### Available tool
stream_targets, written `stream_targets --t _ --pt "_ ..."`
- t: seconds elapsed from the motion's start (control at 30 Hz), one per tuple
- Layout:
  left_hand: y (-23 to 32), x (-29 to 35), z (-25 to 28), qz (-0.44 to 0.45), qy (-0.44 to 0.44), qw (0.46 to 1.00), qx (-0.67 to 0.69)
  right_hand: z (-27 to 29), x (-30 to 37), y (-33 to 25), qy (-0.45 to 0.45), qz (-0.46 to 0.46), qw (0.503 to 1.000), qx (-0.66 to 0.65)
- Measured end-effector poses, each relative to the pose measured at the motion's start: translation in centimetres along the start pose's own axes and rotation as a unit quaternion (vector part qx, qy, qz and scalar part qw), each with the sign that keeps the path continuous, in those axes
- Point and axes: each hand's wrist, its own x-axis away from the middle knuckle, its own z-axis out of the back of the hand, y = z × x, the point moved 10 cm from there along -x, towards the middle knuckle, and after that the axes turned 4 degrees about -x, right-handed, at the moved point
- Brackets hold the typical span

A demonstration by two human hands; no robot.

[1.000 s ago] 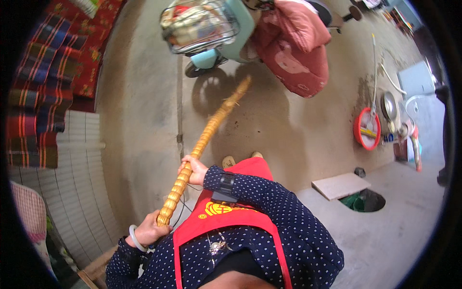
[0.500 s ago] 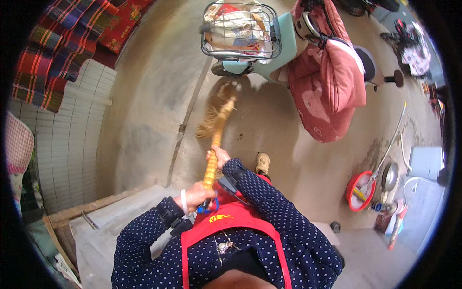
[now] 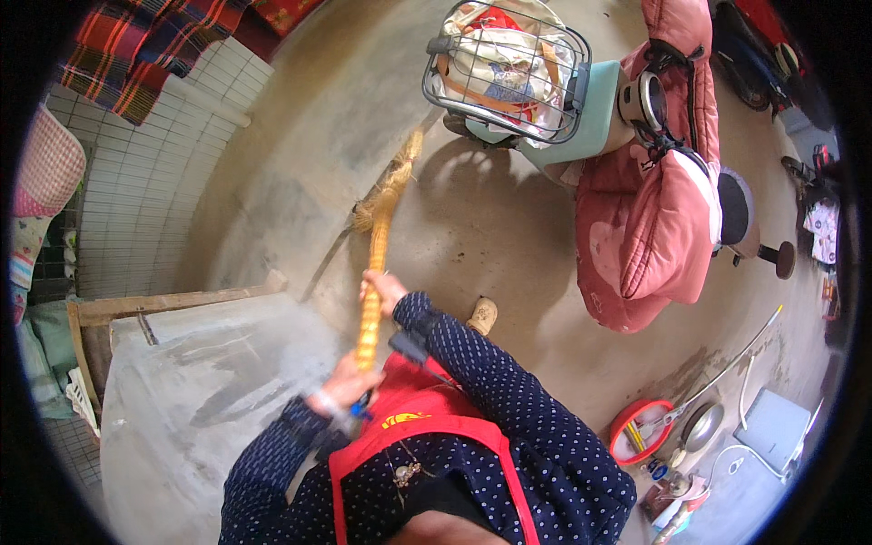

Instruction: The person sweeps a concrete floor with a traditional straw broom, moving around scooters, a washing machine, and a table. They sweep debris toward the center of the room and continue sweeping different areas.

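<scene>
A broom (image 3: 382,218) with a ribbed yellow handle slants away in front of me over the concrete floor. My left hand (image 3: 341,383) is closed round the handle's near end, beside a blue loop. Farther up, my right hand (image 3: 385,292) grips the handle too. At the far end the straw head (image 3: 391,182) is seen nearly edge-on, close to a dark line in the floor. Whether the straw touches the floor, I cannot tell.
Ahead stands a pale green scooter with a wire basket (image 3: 509,68) and a pink padded cover (image 3: 636,254). A wood-edged grey slab (image 3: 209,381) is at my left. To the right lie a red basin (image 3: 640,431) and a metal pan (image 3: 702,427). Plaid cloth (image 3: 150,54) hangs far left.
The broom head has swung forward and left, its straw no longer fanned out to view. Both hands keep their grip and have shifted slightly left. The whole view has turned.
</scene>
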Motion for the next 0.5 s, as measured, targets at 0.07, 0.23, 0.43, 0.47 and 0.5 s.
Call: stream_targets --t 0.07,0.23,0.43,0.47,0.5 --pt "0.8 -4.8 -2.9 -0.013 -0.026 0.998 0.048 3.3 -1.9 -3.8 -0.002 0.021 1.0 -0.014" --pt "-0.5 -7.4 -6.9 -0.019 -0.161 0.985 -0.053 12.9 1.1 -5.4 0.052 0.072 0.992 -0.086" --pt "-5.8 -1.6 -3.3 0.008 -0.15 0.982 -0.11 13.7 6.2 1.6 0.096 0.035 0.977 -0.186" --pt "-7.7 0.1 -2.6 0.048 -0.127 0.989 -0.058 12.9 7.0 2.0 0.09 0.062 0.986 -0.129" --pt "-8.0 1.0 -2.0 -0.003 -0.086 0.989 -0.122 11.8 7.9 2.8 0.074 0.069 0.989 -0.109"
